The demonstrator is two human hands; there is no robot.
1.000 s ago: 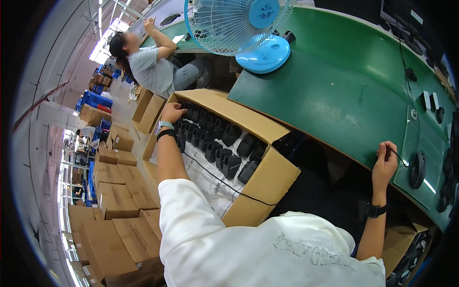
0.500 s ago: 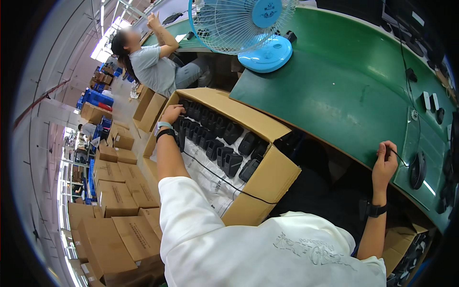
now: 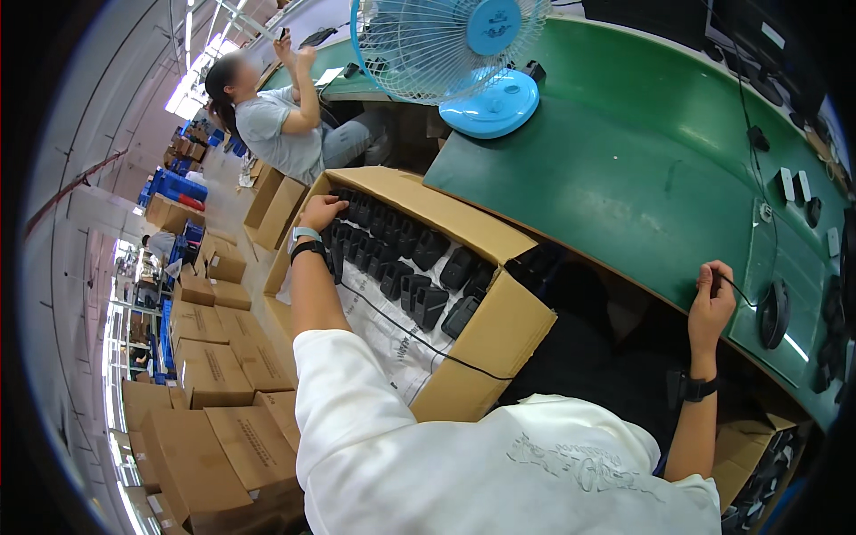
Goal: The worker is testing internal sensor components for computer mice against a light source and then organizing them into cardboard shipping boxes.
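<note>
The left hand (image 3: 323, 212) is resting inside the far left end of a big brown box (image 3: 495, 348), right at the black gadgets (image 3: 430, 308). Its fingers are bending down, but I cannot tell if they are pinching a gadget. The gadgets are sitting in rows inside the box, close together, with a white sheet (image 3: 379, 343) lying under them. A long black cord (image 3: 415, 337) is running from just below the left hand, over the sheet and across the near side of the box.

The right hand (image 3: 711, 308) is hanging just beside the edge of the green counter (image 3: 624, 178). Its thumb and fingers are pressing together on a thin black wire (image 3: 736, 290). The wire is going to a round black thing (image 3: 774, 314) on the counter, near the hand.

A blue fan (image 3: 490, 107) is standing on the counter, well apart from both hands. Two small white blocks (image 3: 786, 185) are standing side by side near the right end. Another person (image 3: 276, 134) is sitting at the upper left, holding both hands up. On the left, many brown cartons (image 3: 214, 374) are standing close together.
</note>
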